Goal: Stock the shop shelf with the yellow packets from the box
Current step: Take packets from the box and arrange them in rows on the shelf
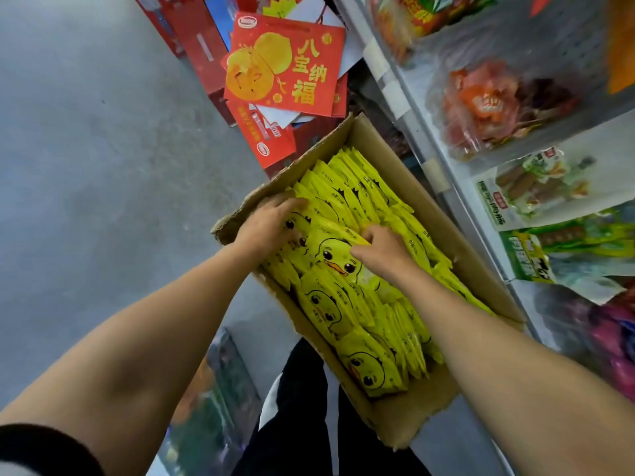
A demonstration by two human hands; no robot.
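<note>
both hands in the box

left hand [271,223] and right hand [383,250] lie on the yellow packets [338,255] inside the cardboard box [446,214], fingers curled among them; whether they grip cannot be told. shop shelf [443,159] just right of the right hand.

red gift boxes [285,67], grey floor [86,149]

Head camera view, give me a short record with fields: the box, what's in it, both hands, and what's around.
box: open brown cardboard box on the grey floor beside the shelf
contents: yellow duck-face packets, packed in rows, box nearly full
left hand: fingers curled into the packets by the box's left wall
right hand: fingers curled on a packet mid-box
shelf: white shop shelf at right, holding bagged snacks
behind box: red gift cartons
packets on shelf: none visible
</note>
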